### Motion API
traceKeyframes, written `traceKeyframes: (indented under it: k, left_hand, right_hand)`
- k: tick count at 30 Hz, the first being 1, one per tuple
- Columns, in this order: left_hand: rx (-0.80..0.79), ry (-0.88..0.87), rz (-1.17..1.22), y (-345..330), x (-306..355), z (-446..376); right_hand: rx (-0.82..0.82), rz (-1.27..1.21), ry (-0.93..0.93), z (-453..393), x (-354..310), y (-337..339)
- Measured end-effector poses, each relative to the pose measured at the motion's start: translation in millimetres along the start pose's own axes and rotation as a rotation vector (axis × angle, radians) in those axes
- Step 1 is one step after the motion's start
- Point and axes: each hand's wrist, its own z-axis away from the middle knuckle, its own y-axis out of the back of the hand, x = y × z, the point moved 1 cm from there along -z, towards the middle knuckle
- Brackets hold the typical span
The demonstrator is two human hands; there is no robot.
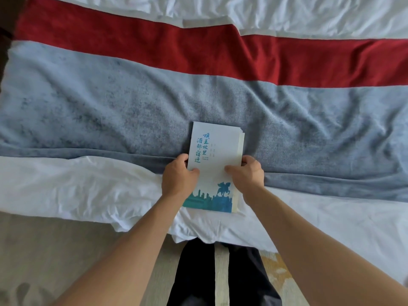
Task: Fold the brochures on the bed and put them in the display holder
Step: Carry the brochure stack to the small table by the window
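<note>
Folded white paper brochures (215, 160) with blue writing and blue horse picture, stacked flat near bed's edge.

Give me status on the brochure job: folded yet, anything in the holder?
Done: the brochures look folded and gathered into one stack, layered edges showing on its right side. In hand: the left hand and right hand grip the stack by its two long sides, low over the grey blanket at the edge of the bed. Left: loading the holder, which is not in view.
</note>
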Motion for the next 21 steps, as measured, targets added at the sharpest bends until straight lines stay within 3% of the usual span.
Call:
traceKeyframes:
  k: [10,18,21]
  left_hand:
    - [0.045,-0.019,0.157,18.3,28.8,6.8]
    - [0.11,-0.127,0.125,72.2,90.5,11.1]
    - [0.128,-0.242,0.076,104.1,127.8,12.5]
  right_hand:
    - [0.146,-0.083,0.092,25.9,-22.2,16.1]
    - [0.161,-0.013,0.268,61.7,-90.2,59.1]
    - [0.15,0.005,0.365,82.7,-129.1,85.7]
